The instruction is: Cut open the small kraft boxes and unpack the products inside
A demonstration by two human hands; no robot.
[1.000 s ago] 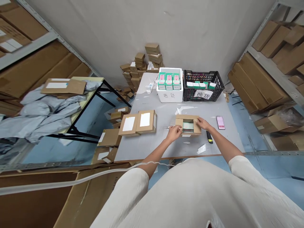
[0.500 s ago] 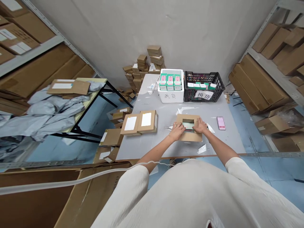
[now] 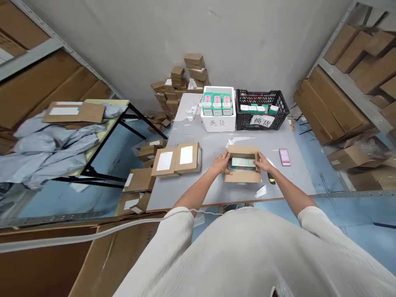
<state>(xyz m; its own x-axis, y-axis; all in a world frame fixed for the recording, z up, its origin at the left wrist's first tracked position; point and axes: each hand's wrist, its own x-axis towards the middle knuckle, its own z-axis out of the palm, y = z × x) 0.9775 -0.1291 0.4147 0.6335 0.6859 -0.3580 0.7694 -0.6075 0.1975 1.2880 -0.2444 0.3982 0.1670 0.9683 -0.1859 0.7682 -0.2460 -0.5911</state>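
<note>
Around you on the grey table (image 3: 198, 189), two labelled boxes (image 3: 177, 159) sit left of your work, the white bin (image 3: 218, 123) and black crate (image 3: 261, 121) stand beyond it, and the phone (image 3: 285, 157) lies right. The cutter (image 3: 271, 178) lies close by your right hand (image 3: 263, 162). Both forearms reach forward; your left hand (image 3: 221, 163) and right hand grip opposite sides of the open carton (image 3: 243, 177), which holds a pale green box (image 3: 243, 163).
</note>
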